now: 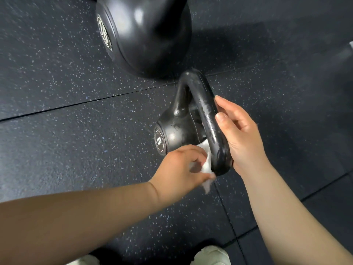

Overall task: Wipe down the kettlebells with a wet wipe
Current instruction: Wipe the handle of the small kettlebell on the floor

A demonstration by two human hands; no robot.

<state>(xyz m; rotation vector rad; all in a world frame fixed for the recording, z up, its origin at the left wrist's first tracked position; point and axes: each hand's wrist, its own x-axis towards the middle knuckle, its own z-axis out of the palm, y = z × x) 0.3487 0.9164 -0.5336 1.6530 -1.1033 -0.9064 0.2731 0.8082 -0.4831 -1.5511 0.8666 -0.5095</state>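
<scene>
A small black kettlebell (177,129) marked 6 stands on the floor, its handle (206,111) rising toward me with wet streaks on it. My right hand (240,134) grips the near side of that handle, thumb on top. My left hand (183,169) is closed on a crumpled white wet wipe (207,165) and presses it against the lower end of the handle, where it joins the body. A larger black kettlebell (145,33) marked 16 stands just behind the small one.
Dark speckled rubber floor tiles (66,131) with seams run all around. The toes of my light shoes (210,255) show at the bottom edge. A pale object (350,44) peeks in at the right edge.
</scene>
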